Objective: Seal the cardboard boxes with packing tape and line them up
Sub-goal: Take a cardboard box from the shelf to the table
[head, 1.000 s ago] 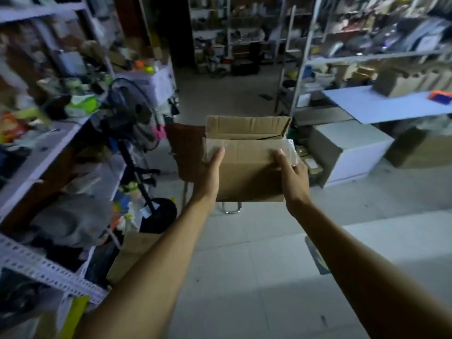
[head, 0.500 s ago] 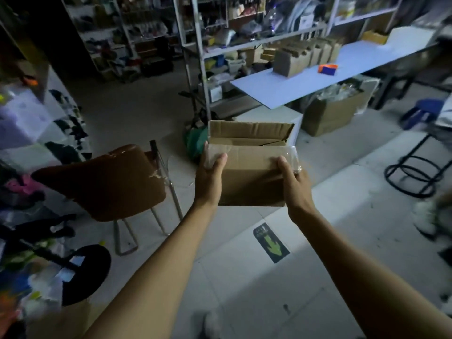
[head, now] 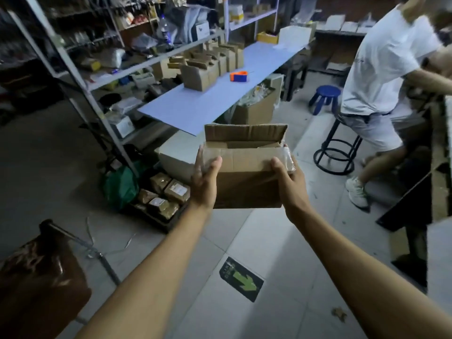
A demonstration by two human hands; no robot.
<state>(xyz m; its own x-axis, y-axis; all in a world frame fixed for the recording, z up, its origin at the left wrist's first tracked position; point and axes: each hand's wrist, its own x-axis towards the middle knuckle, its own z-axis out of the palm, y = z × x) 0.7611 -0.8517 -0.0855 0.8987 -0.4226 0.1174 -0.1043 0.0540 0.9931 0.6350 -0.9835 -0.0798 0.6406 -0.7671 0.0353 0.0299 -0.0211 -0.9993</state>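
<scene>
Brown cardboard box [head: 247, 177] held mid-air above floor, clear tape across near top edge, far flap up, top unsealed; contents hard to see. Left hand [head: 205, 182] and right hand [head: 289, 183] grip its sides, thumbs on front. Row of boxes [head: 210, 66] on blue surface [head: 195, 106], tape dispenser [head: 239, 76] beside.

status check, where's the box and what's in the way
Left hand and right hand grip open cardboard box, carried mid-air. Table ahead. White block between.
</scene>
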